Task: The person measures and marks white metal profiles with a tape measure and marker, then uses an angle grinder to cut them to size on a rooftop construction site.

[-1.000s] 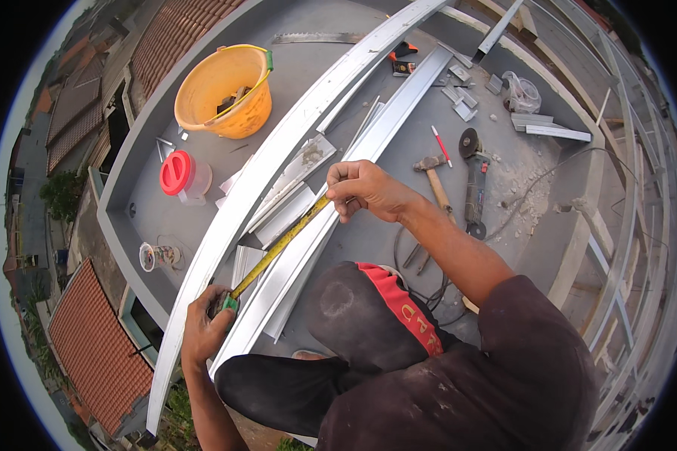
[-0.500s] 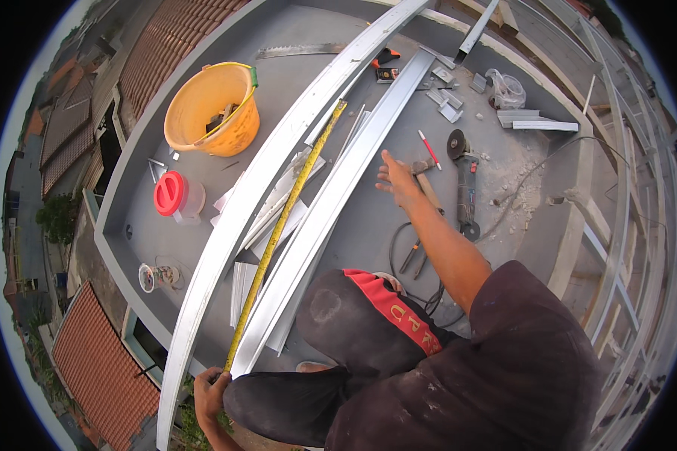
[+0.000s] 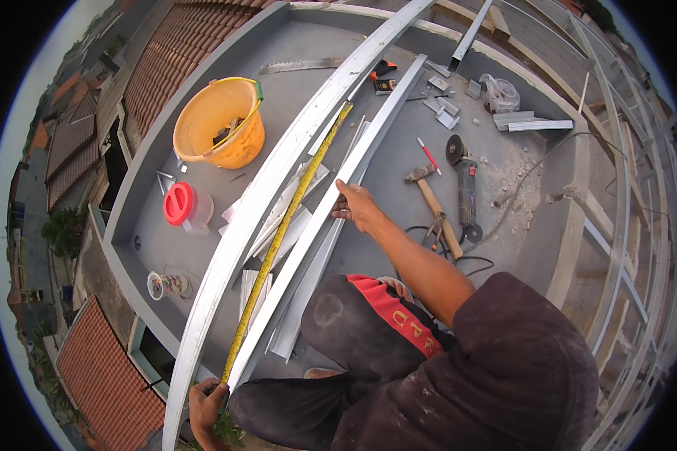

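At seven o'clock from the view's centre, our left hand [image 3: 207,406] clasps the near end of a yellow tape measure [image 3: 308,177] between thumb and fingers; any case behind those fingers is hidden from us. The blade runs extended toward twelve o'clock, between a long white beam [image 3: 222,259] and a metal rail [image 3: 376,134]. Its far end lies beside the beam; we cannot tell whether they touch.

Near the centre, our right hand [image 3: 356,204] grasps the edge of the rail, thumb above, fingers curled beneath. The finger ends are not visible. The rail's far end shows at one o'clock; its near end meets our left thigh [image 3: 286,413] at seven, where we cannot make out the exact end. The beam is cut off by the view at top and bottom, and the lens bends its edges. Offcuts [image 3: 297,229] between beam and rail are partly covered by the blade.

Edges: a low wall [image 3: 124,252] bounds the work area at nine o'clock, with a yellow bucket [image 3: 237,150] inside it at ten. Our right knee [image 3: 335,312] restricts room at six. A hammer [image 3: 432,199], overlapped by pliers [image 3: 435,229], and an angle grinder [image 3: 468,195] limit room at three. Bare floor [image 3: 395,143] gives us open room at one to two, between rail and hammer.
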Demonstrator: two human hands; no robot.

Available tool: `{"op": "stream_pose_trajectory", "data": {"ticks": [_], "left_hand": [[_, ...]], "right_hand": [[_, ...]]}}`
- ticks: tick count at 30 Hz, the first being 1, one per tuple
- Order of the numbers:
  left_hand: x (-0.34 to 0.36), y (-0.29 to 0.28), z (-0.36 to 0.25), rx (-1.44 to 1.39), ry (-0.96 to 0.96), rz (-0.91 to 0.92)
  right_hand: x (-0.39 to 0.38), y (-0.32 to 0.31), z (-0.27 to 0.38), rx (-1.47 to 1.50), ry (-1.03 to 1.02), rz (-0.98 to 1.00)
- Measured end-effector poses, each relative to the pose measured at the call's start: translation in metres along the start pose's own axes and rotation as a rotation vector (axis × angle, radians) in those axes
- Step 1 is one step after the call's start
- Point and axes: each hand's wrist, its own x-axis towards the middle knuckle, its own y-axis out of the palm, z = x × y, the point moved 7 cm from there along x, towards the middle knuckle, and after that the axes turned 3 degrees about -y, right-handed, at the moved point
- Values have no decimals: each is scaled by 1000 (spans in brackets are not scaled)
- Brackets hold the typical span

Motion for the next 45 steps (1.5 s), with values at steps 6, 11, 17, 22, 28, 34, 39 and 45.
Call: {"op": "stream_pose_trajectory", "data": {"ticks": [6, 11, 17, 22, 28, 34, 39, 45], "left_hand": [[2, 2, -10, -9, 23, 2], [-3, 8, -20, -47, 31, 8], [8, 11, -31, -30, 41, 54], [20, 10, -71, 124, 113, 65], [42, 26, -90, 186, 60, 133], [55, 35, -80, 146, -83, 182], [54, 37, -65, 152, -59, 182], [73, 53, -32, 50, -91, 230]], "right_hand": [[22, 12, -5, -53, -44, 60], [9, -22, -18, 89, -113, 148], [-7, -26, -9, 55, -97, 233], [-22, -33, -9, 93, -41, 253], [3, -16, -1, -82, -59, 253], [15, -13, -14, -104, -66, 59], [14, -5, -14, -1, -70, 154], [28, 3, -15, -66, -5, 173]]}}
